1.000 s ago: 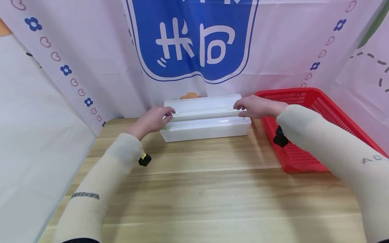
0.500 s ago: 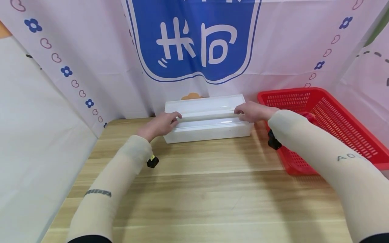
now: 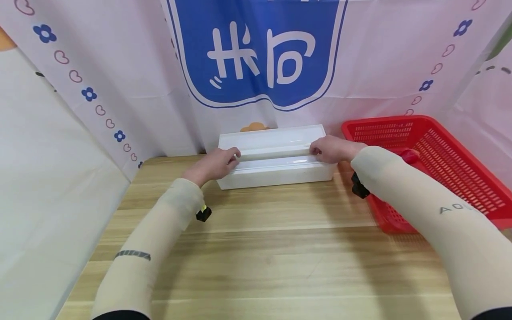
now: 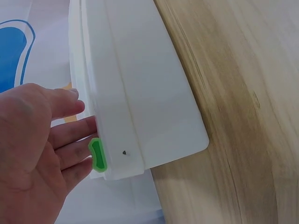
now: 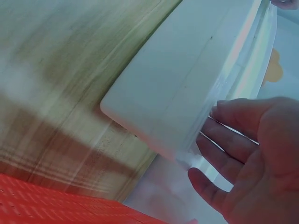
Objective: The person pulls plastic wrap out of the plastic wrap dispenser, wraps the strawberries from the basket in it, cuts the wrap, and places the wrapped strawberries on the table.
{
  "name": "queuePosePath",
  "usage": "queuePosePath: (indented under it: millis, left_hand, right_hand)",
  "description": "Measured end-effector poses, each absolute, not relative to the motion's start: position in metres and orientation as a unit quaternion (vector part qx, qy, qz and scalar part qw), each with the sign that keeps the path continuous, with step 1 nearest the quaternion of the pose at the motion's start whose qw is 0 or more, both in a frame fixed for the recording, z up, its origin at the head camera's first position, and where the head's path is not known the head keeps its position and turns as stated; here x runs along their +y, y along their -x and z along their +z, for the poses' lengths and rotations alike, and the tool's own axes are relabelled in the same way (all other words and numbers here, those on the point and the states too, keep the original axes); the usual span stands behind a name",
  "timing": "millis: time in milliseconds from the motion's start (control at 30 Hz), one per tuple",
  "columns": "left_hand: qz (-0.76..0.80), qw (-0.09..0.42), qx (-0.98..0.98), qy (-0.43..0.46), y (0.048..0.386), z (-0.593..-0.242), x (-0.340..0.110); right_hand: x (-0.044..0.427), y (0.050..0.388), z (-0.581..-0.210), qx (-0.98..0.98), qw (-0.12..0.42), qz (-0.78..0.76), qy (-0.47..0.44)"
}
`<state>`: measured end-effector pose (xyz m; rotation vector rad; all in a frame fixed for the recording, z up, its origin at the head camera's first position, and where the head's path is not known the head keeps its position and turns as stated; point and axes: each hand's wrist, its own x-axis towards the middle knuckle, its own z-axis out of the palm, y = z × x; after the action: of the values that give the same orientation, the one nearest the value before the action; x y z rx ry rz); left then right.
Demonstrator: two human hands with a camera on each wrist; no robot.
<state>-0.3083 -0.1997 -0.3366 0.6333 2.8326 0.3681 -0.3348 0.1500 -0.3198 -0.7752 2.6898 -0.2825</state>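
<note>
A long white box (image 3: 276, 176) lies near the back of the table, its raised white lid (image 3: 276, 137) behind it. At the box's left end is my left hand (image 3: 214, 165); in the left wrist view the fingers of this hand (image 4: 35, 140) touch the edge beside a green clip (image 4: 97, 155), thumb held apart. My right hand (image 3: 333, 149) is at the right end. Its slightly bent fingers rest along the upper edge in the right wrist view, where the hand (image 5: 252, 158) reaches in beside the white box (image 5: 159, 79). The box's inside cannot be made out.
A red perforated basket (image 3: 466, 171) stands on the right, partly behind my right sleeve, with a red object (image 3: 410, 156) in it. The wooden table (image 3: 264, 262) spreads in front of the box. A printed cloth (image 3: 140, 58) hangs behind.
My left hand has moved right, farther over the box's left end, covering the green clip in the head view. My right hand has lowered slightly onto the right end. The red object in the basket has come into sight.
</note>
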Motion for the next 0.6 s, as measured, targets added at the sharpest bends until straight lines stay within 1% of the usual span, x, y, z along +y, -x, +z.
queuePosePath:
  millis: [200,300,433,600]
  left_hand:
    - [0.126,0.138,0.962,-0.197,0.309,-0.3361,-0.1987]
    - [0.125,0.158,0.962,-0.183,0.3106,-0.3354,-0.198]
    - [0.116,0.17,0.964,-0.169,0.3133,-0.3345,-0.1973]
    - [0.091,0.155,0.965,-0.189,0.3161,-0.333,-0.1951]
  right_hand:
    - [0.1462,0.3362,-0.3183,0.94,0.212,-0.095,0.25]
    - [0.1436,0.3364,-0.3182,0.941,0.225,-0.091,0.236]
    - [0.1415,0.3383,-0.3184,0.945,0.214,-0.077,0.237]
    - [0.1403,0.3412,-0.3168,0.948,0.194,-0.069,0.242]
